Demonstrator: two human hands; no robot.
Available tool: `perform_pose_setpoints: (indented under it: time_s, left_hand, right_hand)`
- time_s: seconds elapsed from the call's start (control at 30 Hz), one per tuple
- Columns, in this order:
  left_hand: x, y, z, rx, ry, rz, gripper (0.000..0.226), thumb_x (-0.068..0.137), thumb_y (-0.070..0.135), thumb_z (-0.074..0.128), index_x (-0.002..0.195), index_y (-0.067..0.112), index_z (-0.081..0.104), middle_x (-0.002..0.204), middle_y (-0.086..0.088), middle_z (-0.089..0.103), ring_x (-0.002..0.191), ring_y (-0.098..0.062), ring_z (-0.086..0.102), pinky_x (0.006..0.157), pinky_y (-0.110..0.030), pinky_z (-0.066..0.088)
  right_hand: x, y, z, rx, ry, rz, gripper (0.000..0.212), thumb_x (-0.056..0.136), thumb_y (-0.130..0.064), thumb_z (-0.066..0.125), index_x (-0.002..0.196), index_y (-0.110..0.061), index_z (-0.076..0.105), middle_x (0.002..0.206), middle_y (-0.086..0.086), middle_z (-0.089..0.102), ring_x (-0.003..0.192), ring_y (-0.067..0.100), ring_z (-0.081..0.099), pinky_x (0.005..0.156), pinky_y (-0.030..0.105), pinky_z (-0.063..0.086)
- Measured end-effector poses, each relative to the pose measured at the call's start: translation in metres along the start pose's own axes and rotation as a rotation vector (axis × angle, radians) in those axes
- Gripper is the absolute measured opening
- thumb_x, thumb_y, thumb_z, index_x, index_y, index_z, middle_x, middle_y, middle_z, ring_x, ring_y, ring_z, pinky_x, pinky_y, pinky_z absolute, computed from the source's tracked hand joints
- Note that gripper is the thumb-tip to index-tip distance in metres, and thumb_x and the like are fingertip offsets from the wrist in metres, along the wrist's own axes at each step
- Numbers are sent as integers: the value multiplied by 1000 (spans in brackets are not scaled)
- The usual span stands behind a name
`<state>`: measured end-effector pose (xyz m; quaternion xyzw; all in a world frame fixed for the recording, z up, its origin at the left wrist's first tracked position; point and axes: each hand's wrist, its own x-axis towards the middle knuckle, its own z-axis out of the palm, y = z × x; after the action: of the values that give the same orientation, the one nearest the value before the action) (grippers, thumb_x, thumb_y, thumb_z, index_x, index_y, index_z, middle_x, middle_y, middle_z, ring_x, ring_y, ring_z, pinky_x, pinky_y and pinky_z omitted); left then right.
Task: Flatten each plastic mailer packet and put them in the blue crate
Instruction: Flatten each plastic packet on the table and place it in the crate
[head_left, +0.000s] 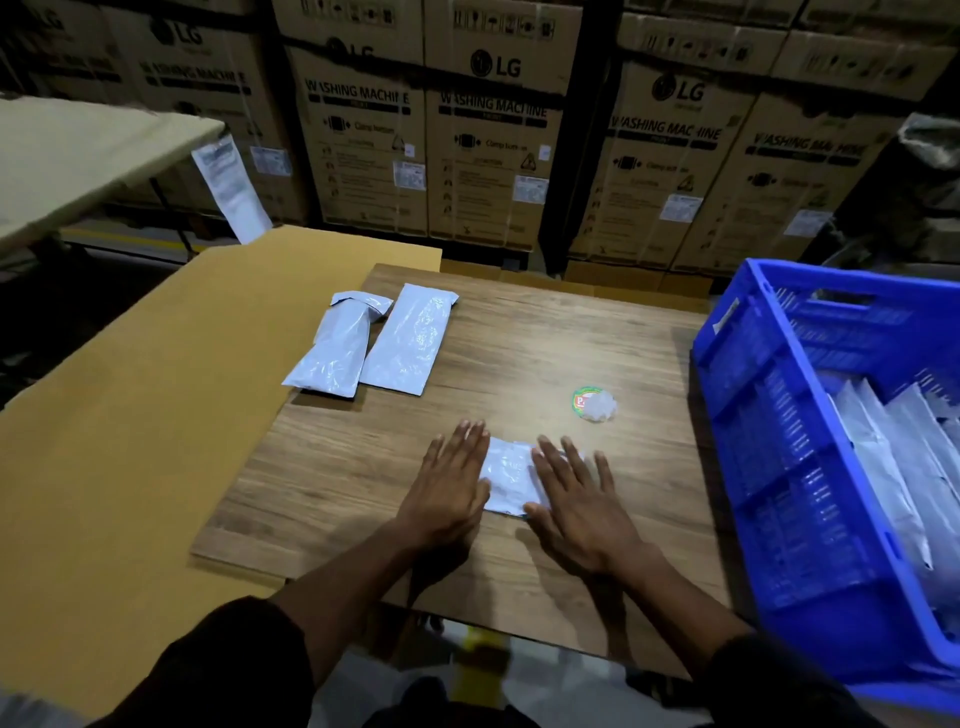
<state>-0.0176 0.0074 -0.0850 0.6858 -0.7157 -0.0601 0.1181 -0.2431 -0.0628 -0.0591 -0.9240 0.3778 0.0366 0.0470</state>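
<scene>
A small grey plastic mailer packet (511, 480) lies on the wooden board (363, 483) near its front. My left hand (449, 486) presses flat on the packet's left end, fingers straight. My right hand (576, 496) presses flat on its right end, fingers spread. Two longer grey mailer packets lie side by side at the board's far left: one with a folded flap (335, 345), one flat (410, 338). The blue crate (779, 415) stands at the right and holds several grey mailers (893, 457).
A round green-and-red sticker with crumpled clear plastic (592, 402) lies on the board right of centre. A tan cardboard sheet (130, 415) covers the surface to the left. Stacked washing machine cartons (493, 145) form a wall behind. Another table (78, 156) stands far left.
</scene>
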Motion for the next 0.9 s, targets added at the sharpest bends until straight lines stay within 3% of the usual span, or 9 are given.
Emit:
perform_pose_setpoints:
  time_s: [0.07,0.13,0.2,0.3,0.47,0.6,0.73,0.83,0.9]
  left_hand:
    - [-1,10,13,34,18,47,64,100,42,34,153,5,39,163,-9,27,150,-25,28,118,-47,20]
    - [-4,14,20,44,36,31,66,101,48,36,153,8,39,164,-7,29,151,-23,25,118,-46,22]
    - [-4,12,20,60,61,35,67,101,50,35,154,10,37,164,-5,29,152,-22,24,118,-47,27]
    - [-2,8,16,54,0,42,67,102,51,33,155,11,35,164,-4,28,152,-22,25,115,-50,36]
    - [-2,8,18,15,1,28,74,100,59,31,158,13,29,167,1,16,154,-17,13,118,-51,30]
    - [-7,7,15,103,19,81,87,93,67,39,157,8,30,166,-8,22,154,-25,17,117,-56,28]
    - [-11,9,11,194,100,141,74,91,45,60,152,9,41,161,-13,34,149,-34,29,115,-58,30]
    - [-7,3,8,205,121,159,78,73,13,74,147,16,47,151,-10,49,141,-35,42,110,-57,36]
    - [-3,0,1,191,108,149,86,69,9,76,147,23,42,148,-7,53,138,-35,46,106,-59,39]
  right_hand:
    - [1,-6,9,0,-5,-77,73,100,-62,18,159,-22,3,163,-8,-16,151,18,-16,119,50,-10]
    - [1,-4,16,16,13,-92,73,101,-60,26,159,-21,7,164,-6,-13,152,17,-14,119,44,-8]
    - [-3,-1,19,23,114,-109,68,100,-56,37,155,-18,27,166,2,8,153,21,5,119,44,4]
    - [-9,1,20,-18,219,-171,44,94,-45,55,131,-22,53,157,8,37,147,28,29,114,52,28]
    - [-7,-3,15,5,360,-191,12,89,-25,67,99,-20,65,143,11,52,139,33,40,110,54,37]
    - [-4,-5,16,-20,390,-201,6,89,-21,65,92,-16,64,134,10,57,135,32,44,106,52,39]
    - [-9,-6,2,82,421,-188,11,91,-20,55,96,-12,60,128,11,56,122,34,54,99,50,44]
    - [-16,-5,-5,20,461,-321,19,90,-25,59,108,-20,64,141,2,54,134,33,47,106,59,36]
    - [-20,-3,-7,-94,468,-477,21,96,-32,60,115,-32,68,146,-11,51,144,31,37,108,68,26]
